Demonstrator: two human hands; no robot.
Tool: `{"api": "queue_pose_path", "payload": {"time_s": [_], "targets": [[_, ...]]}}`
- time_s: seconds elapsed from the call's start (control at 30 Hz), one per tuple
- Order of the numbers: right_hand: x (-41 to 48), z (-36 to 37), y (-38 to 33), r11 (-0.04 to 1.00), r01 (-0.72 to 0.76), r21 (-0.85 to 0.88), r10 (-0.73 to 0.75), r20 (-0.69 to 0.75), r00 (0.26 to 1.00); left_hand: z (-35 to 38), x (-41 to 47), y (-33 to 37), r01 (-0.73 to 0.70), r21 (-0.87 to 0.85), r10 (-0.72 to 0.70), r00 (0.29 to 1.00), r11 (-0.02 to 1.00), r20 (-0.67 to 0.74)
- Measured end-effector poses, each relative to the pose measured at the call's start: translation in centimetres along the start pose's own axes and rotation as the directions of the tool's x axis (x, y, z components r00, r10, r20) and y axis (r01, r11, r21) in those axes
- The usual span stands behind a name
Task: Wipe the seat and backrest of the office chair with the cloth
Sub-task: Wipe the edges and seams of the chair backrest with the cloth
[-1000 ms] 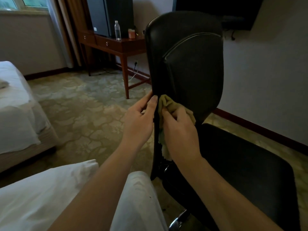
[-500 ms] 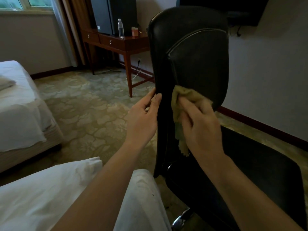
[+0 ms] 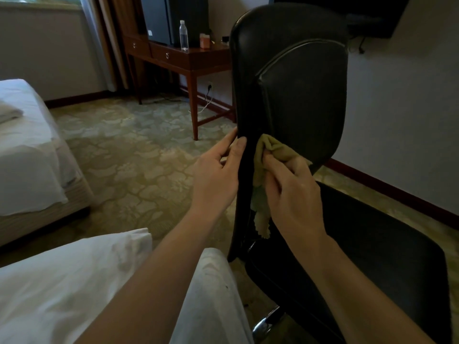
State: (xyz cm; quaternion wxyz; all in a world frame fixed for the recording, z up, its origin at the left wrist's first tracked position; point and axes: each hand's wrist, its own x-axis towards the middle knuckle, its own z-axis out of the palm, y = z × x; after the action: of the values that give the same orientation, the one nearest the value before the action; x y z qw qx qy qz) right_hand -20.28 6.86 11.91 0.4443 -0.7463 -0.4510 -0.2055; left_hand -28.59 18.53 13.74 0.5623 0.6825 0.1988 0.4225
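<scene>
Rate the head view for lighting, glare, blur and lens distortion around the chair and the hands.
Head view: dim, with daylight from the window at upper left; the black backrest and seat lose most detail, apart from a faint sheen on the backrest's top edge. Left hand, right hand and cloth look reasonably sharp. Wide-angle bending shows at the frame edges.

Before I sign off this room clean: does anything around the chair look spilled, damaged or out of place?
Nothing stands out. The backrest and seat look intact. The right hand presses the cloth low on the backrest; the left hand steadies its edge. The bottle stands upright on the desk.
</scene>
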Motion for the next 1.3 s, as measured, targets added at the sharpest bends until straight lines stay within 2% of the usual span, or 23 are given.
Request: {"api": "queue_pose_path", "payload": {"time_s": [0.1,0.23,0.47,0.63,0.77,0.97,1.07,1.2,1.3], "targets": [[-0.4,-0.8,-0.4,0.989,0.131,-0.07,-0.139,-0.114,0.984,0.0,0.0,0.0,-0.002,-0.007,0.002,1.0,1.0,-0.001],[-0.3,-1.9,-1.4,0.977,0.207,-0.049,-0.212,-0.221,0.952,-0.1,0.0,0.2,-0.021,-0.016,0.021,1.0,1.0,0.015],[0.8,0.5,-0.8,0.986,0.134,-0.098,-0.127,0.076,0.989,0.1,-0.2,0.8,0.014,-0.053,-0.013,1.0,0.998,0.012],[-0.9,1.6,-0.1,0.989,0.091,-0.118,-0.077,0.119,0.99,0.0,-0.2,0.7,0.01,-0.019,-0.01,1.0,1.0,0.008],[-3.0,1.7,0.8,0.981,0.083,-0.174,-0.046,0.204,0.978,-0.4,-0.3,0.4,0.023,-0.08,-0.018,0.998,0.996,0.063],[-4.1,0.4,2.5,0.986,0.079,-0.148,-0.064,0.099,0.993,-1.3,-0.6,-1.4,0.007,-0.099,0.012,0.982,0.995,0.189],[-4.0,0.3,2.4,0.982,0.086,-0.167,-0.068,0.108,0.992,-1.3,-0.6,-1.6,-0.005,-0.062,0.016,0.984,0.998,0.177],[-2.6,-0.5,1.4,0.991,0.107,-0.078,-0.104,0.04,0.994,-1.1,-0.7,-1.6,-0.014,-0.04,0.021,0.983,0.999,0.18],[-1.1,0.3,0.3,0.987,0.113,-0.118,-0.108,0.053,0.993,-1.1,-0.9,-1.6,-0.023,-0.023,0.026,0.984,0.999,0.174]]}}
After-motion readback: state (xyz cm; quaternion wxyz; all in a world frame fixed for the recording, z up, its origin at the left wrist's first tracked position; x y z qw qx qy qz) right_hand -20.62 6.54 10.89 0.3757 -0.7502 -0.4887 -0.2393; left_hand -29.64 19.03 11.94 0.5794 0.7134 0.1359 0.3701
